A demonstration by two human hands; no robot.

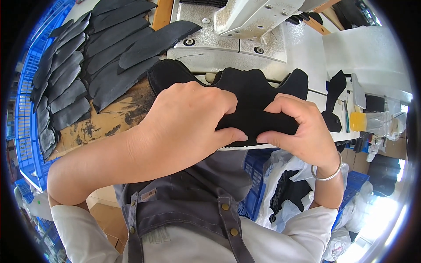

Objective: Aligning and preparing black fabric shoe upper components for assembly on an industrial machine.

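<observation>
A black, soft-looking cut piece with a scalloped far edge lies before me at the front of a white sewing machine bed. Both hands grip its near part, which looks folded or rolled over toward me. My left hand closes on it from the left, its thumb along the near edge and its curled fingers on top. From the right, my right hand pinches the same piece between thumb and fingers. The two thumb tips point at each other with a small gap between them. What lies beneath the fold is hidden.
Several overlapping black cut pieces cover the worn wooden board at left, beside a blue crate. The machine's arm rises ahead. A small black piece and a yellow-ended clear bottle sit right. Below is a plastic-lined blue crate.
</observation>
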